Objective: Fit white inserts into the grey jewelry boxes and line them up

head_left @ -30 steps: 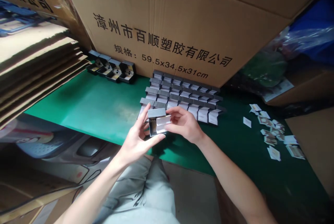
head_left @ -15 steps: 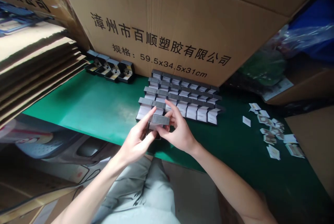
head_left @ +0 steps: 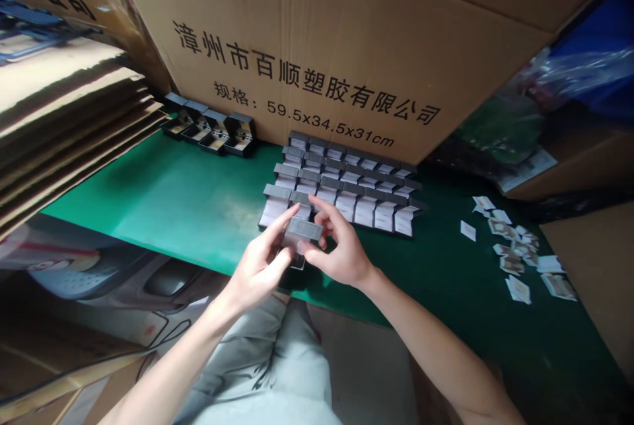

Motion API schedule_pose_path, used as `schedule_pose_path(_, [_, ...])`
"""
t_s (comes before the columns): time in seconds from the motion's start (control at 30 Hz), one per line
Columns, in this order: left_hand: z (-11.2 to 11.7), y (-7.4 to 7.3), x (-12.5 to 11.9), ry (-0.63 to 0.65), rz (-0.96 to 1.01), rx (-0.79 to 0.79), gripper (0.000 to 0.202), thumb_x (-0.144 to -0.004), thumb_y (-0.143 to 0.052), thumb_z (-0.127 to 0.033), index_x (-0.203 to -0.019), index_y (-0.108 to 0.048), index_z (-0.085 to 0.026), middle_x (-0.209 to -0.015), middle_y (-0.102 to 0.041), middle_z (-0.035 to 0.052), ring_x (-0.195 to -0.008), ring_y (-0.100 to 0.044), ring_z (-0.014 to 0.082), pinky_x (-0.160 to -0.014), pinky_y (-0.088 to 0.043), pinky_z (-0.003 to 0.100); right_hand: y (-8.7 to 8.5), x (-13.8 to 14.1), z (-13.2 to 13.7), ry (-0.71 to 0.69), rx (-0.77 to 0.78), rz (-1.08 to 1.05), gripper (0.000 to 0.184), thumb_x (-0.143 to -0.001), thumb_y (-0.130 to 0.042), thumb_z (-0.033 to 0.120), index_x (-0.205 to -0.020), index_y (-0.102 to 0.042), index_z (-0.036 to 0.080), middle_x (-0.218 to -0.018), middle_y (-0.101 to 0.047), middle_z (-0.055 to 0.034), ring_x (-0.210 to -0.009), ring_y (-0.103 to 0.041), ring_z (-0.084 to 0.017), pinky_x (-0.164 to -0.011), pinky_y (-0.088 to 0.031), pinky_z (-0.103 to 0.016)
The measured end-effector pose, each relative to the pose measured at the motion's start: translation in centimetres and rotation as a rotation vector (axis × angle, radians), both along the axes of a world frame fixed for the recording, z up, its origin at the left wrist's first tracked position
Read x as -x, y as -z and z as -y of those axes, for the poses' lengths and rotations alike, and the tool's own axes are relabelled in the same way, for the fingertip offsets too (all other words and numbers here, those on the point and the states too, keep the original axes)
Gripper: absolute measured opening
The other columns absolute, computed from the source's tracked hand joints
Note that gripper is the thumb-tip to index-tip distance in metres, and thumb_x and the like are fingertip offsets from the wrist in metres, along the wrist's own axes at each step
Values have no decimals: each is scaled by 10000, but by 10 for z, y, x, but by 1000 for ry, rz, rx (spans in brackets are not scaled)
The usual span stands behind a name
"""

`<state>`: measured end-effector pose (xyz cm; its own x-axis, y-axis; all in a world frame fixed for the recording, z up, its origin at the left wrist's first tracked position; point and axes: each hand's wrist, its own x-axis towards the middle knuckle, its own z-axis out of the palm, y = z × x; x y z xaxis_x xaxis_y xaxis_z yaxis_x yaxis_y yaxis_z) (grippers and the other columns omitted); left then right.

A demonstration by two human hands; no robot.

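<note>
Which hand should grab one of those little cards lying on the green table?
Probably the right hand: the loose cards lie on its side of the green table. Both hands grip the small grey box, and the left hand is farther away.

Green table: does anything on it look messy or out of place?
Only the small paper cards at the right: they lie scattered at all angles, while the open grey boxes stand in neat rows before the carton.

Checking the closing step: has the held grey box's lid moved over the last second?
Yes. The lid of the grey box has swung down shut; the box stays just in front of the rows of boxes.
</note>
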<state>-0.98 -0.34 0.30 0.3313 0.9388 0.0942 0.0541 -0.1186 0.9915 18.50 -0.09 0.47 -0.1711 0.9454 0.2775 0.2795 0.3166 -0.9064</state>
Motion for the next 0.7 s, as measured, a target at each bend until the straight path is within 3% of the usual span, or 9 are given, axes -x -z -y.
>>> schedule_pose_path(0.17, [0,-1,-2,-36,22,-29,623,-977,-669,-404,-1550,-555,-186,-968,-712,66,-920,-682,236,-949,-580,371,-4,-5,1,13,-235,100,626,-870,-711,281,-1472,-541,313,-889,-583,6,-635,-534,-151,-629,-545,-330])
schedule_pose_path(0.23, [0,-1,-2,-53,9,-50,599,-963,-676,-384,-1518,-582,-180,-960,-705,61,-865,-668,216,-901,-589,356,-5,-6,1,33,-357,125,584,-872,-687,270,-1442,-562,296,-849,-584,16,-604,-525,-144,-606,-545,-322])
schedule_pose_path(0.37, [0,-2,-1,-65,3,-65,577,-955,-653,-311,-1511,-579,-172,-764,-625,-9,-698,-590,164,-756,-564,295,-5,-9,0,67,-556,179,523,-867,-654,271,-1387,-604,248,-800,-585,22,-564,-506,-130,-553,-537,-297])
schedule_pose_path(0.53, [1,0,0,-72,2,-58,568,-950,-646,-309,-1502,-592,-190,-816,-658,-2,-694,-582,153,-688,-532,268,-7,-12,-2,118,-570,156,439,-881,-609,276,-1316,-646,237,-783,-603,21,-529,-504,-120,-521,-521,-286])
schedule_pose_path(0.7, [-1,-2,0,-74,-23,-50,555,-923,-624,-270,-1471,-621,-184,-1101,-751,60,-804,-662,162,-715,-565,256,-7,-13,-3,174,-577,139,372,-890,-582,222,-1249,-677,239,-760,-600,31,-502,-495,-105,-489,-482,-260])
